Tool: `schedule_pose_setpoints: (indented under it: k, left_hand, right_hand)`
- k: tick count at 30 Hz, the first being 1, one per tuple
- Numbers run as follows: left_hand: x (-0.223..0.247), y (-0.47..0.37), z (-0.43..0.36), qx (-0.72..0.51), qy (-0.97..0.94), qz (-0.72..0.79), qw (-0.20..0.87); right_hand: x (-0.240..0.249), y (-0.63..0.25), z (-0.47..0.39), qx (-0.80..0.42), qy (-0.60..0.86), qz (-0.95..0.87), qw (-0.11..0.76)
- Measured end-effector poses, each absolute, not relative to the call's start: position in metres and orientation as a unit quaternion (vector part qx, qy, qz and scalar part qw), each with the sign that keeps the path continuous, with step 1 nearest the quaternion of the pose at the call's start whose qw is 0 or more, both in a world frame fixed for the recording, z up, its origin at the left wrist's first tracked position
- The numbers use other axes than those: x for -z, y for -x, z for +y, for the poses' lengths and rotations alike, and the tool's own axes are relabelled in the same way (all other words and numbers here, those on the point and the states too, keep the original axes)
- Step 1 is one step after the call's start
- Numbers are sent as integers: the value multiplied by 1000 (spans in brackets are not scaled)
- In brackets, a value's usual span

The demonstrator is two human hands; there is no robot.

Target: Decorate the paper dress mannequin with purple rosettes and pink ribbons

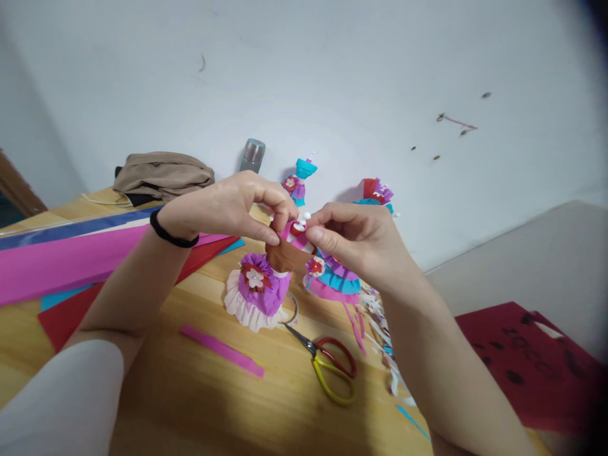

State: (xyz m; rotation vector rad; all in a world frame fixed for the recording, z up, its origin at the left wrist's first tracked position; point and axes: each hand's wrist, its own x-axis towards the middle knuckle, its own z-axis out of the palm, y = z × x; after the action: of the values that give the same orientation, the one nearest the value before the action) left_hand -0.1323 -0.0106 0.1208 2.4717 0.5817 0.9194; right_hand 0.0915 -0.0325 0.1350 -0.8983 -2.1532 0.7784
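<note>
Both hands meet over a crepe-paper dress figure, which has a purple skirt, a pale ruffled hem and a red-and-white flower. Around its upper part runs a brown paper band, with pink, red and white pieces above it. My left hand pinches the left side of this top. Thumb and fingers of my right hand are closed at the right side, beside the small white knobs; the fingertips partly hide the contact. Scissors with red and yellow handles lie open in front, near a pink paper strip.
Further paper dress figures stand behind, one partly covered by my right hand. Coloured paper sheets and a brown cloth bundle lie left. A grey bottle is near the wall; paper scraps and a dark red box are right.
</note>
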Motion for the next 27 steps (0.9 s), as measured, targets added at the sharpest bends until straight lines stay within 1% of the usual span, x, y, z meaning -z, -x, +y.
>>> schedule_pose_setpoints:
  k: [7,12,15,18,21,27]
  left_hand:
    - [-121,133,-9,-327,-895,204,225]
    - [-122,134,-9,-323,-895,199,236]
    - [-122,136,-9,-324,-896,190,239]
    - [-123,139,-10,-353,-884,190,242]
    - [-123,142,-13,-396,-861,206,243]
    - [-128,141,-24,-504,-766,319,239]
  right_hand:
    - [-128,-92,-38,-219,337,-839,368]
    - [-128,-93,-36,-259,344,-823,371]
    - [-133,-93,-33,-259,344,-813,391]
    - [-138,-89,-30,-243,334,-816,405]
    - [-143,-83,-28,-233,325,-830,390]
    - [-160,-75,-15,-225,344,-844,344]
